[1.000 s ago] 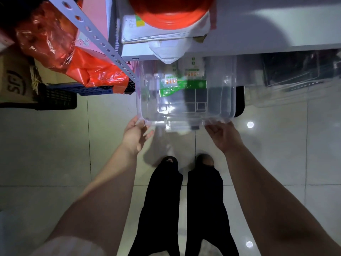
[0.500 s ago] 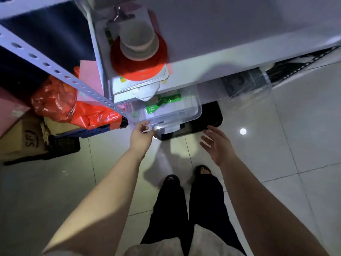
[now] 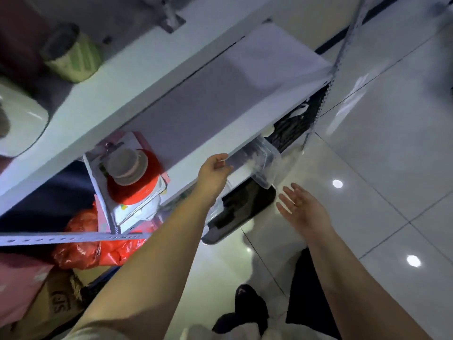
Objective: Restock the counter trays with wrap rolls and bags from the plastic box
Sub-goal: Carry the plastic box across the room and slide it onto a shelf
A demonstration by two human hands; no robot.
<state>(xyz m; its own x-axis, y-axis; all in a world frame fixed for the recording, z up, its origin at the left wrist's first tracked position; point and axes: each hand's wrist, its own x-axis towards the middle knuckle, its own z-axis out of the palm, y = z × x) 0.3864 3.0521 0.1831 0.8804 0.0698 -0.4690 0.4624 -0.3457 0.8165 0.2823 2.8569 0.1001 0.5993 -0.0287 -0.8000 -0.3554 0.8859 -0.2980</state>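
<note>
The clear plastic box sits low under the white shelf, mostly hidden by my left forearm. My left hand is raised in front of the shelf's front edge with loosely curled fingers and holds nothing. To the right of the box, above the floor, my right hand hovers with fingers spread and is empty. No wrap rolls, bags or counter trays are visible.
A second clear container juts out under the shelf. A black tray lies on the tiled floor below it. Red plates and bowls, orange bags, a cardboard box and a perforated shelf bar crowd the left.
My left hand has let go of the plastic box rim and risen to the shelf edge. The view has swung upward and to the right. My right hand stays open.
</note>
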